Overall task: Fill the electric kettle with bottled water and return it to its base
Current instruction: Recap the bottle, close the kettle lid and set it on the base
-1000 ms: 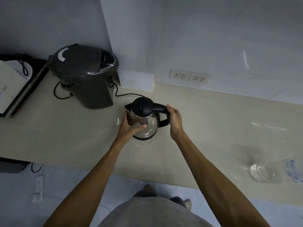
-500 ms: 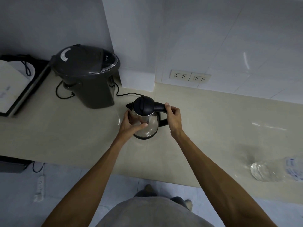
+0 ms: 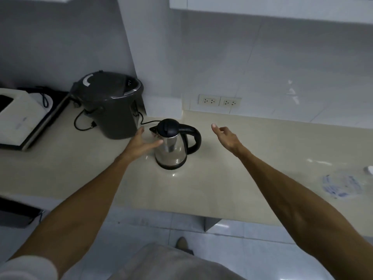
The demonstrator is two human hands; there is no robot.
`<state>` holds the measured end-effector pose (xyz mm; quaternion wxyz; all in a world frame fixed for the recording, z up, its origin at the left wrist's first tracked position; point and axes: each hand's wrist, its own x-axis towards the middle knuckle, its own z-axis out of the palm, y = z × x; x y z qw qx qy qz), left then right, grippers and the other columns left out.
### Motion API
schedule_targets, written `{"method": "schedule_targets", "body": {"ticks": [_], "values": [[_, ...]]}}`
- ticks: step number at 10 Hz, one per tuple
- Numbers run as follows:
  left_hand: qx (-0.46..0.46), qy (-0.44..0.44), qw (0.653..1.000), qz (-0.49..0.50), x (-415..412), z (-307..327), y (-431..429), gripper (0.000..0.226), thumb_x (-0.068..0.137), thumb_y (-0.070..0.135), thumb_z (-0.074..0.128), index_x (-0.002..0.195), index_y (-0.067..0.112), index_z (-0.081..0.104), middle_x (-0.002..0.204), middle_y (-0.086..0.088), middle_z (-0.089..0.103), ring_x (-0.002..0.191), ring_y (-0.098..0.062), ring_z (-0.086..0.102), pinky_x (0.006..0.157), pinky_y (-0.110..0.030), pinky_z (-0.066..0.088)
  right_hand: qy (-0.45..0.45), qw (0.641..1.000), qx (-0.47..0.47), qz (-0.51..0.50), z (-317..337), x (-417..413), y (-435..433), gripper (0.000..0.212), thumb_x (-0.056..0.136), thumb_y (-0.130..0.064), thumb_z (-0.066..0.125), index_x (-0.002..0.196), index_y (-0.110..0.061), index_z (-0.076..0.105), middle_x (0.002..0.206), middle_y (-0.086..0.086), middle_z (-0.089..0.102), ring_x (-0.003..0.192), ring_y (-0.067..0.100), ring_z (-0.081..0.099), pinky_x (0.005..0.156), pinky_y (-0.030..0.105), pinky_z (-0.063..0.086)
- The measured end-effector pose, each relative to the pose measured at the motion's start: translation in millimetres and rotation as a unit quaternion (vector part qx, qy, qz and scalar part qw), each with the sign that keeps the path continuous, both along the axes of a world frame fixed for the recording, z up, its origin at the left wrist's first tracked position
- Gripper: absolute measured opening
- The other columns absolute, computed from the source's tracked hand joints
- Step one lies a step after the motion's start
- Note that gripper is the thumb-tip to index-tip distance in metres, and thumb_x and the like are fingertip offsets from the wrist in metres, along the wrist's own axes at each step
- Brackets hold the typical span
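The electric kettle (image 3: 173, 144) stood upright on its base on the countertop (image 3: 252, 158), lid shut, just beside the dark hot-water pot (image 3: 109, 106) — that looked like the return step finished. Left hand (image 3: 141, 142) hovered spread by the steel body, seemingly clear of it; right hand (image 3: 226, 136) hung wide and empty, apart from the handle. With the plastic bottle (image 3: 341, 184) lying at the far right, little seemed left — perhaps switching on.

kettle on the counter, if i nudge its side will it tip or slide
The electric kettle would probably slide before tipping: it stands upright on a wide black foot on the smooth counter. Its polished steel wall looks slippery, so the black handle seems the safer hold.
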<state>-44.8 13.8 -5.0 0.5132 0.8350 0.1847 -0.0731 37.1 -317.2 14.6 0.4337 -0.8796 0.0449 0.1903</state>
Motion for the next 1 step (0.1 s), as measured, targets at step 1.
{"method": "schedule_targets", "body": {"ticks": [1], "values": [[0.101,0.009,0.994,-0.043,-7.6,43.7,-1.6,0.110,0.084,0.063,0.081,0.169,0.021,0.025,0.172,-0.011,0.033,0.159,-0.031,0.032,0.128,-0.050,0.031,-0.035,0.995,-0.088,0.041,34.7,-9.7,-29.3,0.097,0.093,-0.081,0.035,0.157,-0.008,0.036,0.160,0.020,0.042,0.146,0.038,0.042,0.115,0.048,0.035]]}}
